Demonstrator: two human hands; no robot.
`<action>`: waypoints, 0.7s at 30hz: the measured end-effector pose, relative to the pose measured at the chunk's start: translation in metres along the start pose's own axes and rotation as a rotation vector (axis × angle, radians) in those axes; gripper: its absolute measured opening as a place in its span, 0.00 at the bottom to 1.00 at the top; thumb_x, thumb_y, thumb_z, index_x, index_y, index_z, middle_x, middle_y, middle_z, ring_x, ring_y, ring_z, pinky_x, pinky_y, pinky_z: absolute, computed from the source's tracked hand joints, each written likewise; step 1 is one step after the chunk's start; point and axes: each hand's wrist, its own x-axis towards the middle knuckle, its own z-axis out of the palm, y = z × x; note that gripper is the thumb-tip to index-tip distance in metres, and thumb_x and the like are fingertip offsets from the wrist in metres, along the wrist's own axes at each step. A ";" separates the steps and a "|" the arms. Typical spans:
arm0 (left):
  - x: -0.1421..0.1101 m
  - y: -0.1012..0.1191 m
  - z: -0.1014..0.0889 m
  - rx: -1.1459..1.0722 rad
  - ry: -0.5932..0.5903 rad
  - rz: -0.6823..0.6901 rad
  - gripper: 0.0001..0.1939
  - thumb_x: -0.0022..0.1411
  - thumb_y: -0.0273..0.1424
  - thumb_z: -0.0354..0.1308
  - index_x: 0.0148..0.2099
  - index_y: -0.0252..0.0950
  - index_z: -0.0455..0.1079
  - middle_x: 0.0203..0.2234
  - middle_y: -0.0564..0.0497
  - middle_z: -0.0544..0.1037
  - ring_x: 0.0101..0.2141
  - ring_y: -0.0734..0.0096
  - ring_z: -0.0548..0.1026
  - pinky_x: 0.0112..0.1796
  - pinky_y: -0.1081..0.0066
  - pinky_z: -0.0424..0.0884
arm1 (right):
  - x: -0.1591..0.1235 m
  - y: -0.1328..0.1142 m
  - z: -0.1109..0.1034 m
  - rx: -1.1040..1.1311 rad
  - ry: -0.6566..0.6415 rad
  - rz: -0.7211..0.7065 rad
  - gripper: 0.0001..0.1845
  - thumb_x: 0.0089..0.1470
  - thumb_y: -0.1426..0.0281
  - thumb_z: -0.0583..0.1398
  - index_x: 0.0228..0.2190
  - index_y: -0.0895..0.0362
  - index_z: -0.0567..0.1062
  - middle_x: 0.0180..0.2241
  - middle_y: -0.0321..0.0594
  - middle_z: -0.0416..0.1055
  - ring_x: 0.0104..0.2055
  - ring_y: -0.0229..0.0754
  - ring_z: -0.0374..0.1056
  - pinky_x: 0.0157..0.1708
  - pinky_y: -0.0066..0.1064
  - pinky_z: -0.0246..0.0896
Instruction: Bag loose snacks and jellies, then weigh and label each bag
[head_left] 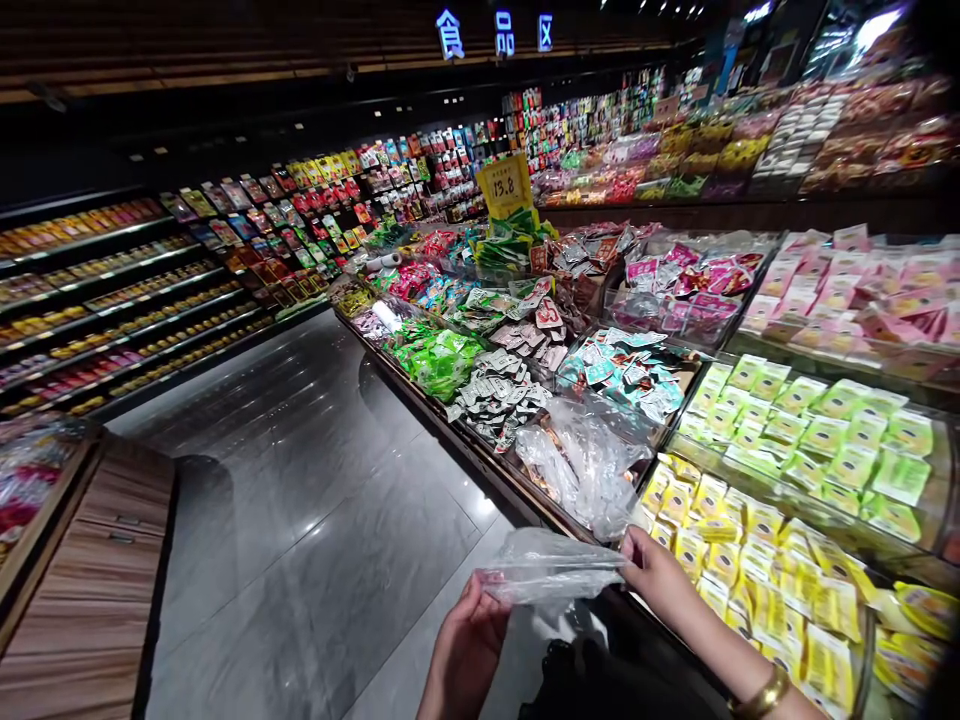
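A clear plastic bag (551,568) is stretched sideways between my two hands, low in the view and in front of the snack display. My left hand (472,635) pinches its left end between thumb and fingers. At the other end, my right hand (651,568) is closed on the bag's edge, and a gold bangle (763,692) circles that wrist. Just beyond the bag, a crumpled heap of clear plastic (585,465) lies in the display's near corner bin. Yellow snack packets (757,560) fill the bin beside my right forearm.
Green packets (832,430), pink packets (862,290) and blue-white packets (626,370) fill neighbouring bins. A yellow price sign (504,187) rises behind them. Grey tiled floor (300,540) runs along the left. A wooden cabinet (97,560) stands at lower left, with stocked shelves (112,300) behind.
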 end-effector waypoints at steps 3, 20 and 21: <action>-0.004 0.009 0.005 -0.117 -0.054 -0.067 0.14 0.71 0.27 0.52 0.34 0.30 0.75 0.28 0.48 0.80 0.25 0.76 0.77 0.34 0.77 0.73 | -0.004 -0.004 -0.003 -0.109 -0.162 -0.040 0.06 0.42 0.73 0.57 0.28 0.52 0.66 0.26 0.32 0.70 0.30 0.41 0.66 0.32 0.29 0.56; -0.014 0.001 0.009 0.223 -0.372 0.033 0.10 0.68 0.38 0.58 0.43 0.37 0.76 0.37 0.47 0.77 0.36 0.66 0.75 0.38 0.69 0.70 | -0.012 -0.067 0.032 -0.295 -0.194 -0.215 0.20 0.66 0.59 0.49 0.31 0.52 0.76 0.35 0.41 0.79 0.40 0.49 0.75 0.40 0.36 0.63; -0.012 0.003 0.004 0.220 -0.347 0.018 0.09 0.66 0.38 0.61 0.40 0.37 0.76 0.35 0.48 0.76 0.34 0.67 0.74 0.38 0.70 0.70 | -0.010 -0.065 0.032 -0.292 -0.170 -0.197 0.20 0.66 0.59 0.49 0.31 0.51 0.76 0.34 0.41 0.79 0.39 0.49 0.75 0.39 0.35 0.62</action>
